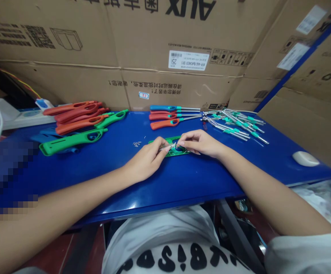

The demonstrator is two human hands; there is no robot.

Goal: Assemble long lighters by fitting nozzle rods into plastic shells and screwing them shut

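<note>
Over the blue table, my left hand (pixel 147 160) pinches a small clear part between thumb and fingertips. From the other side my right hand (pixel 201 142) reaches in, its thumb and forefinger pressed together at the end of that part; what they grip is too small to make out. Beneath both hands lies a green lighter handle shell (pixel 172 154), partly covered by the fingers. A few tiny metal pins (pixel 137 144) are scattered just left of it. Behind the hands, a blue lighter (pixel 162 108) and an orange lighter (pixel 165 124) with long metal tubes lie side by side.
Metal lighter tubes (pixel 239 123) with teal fittings form a pile at the back right. Orange and red handle shells (pixel 80 114) and a green shell (pixel 71 142) are heaped at the left. Cardboard (pixel 142 49) walls the back. A white rounded object (pixel 305 158) sits far right.
</note>
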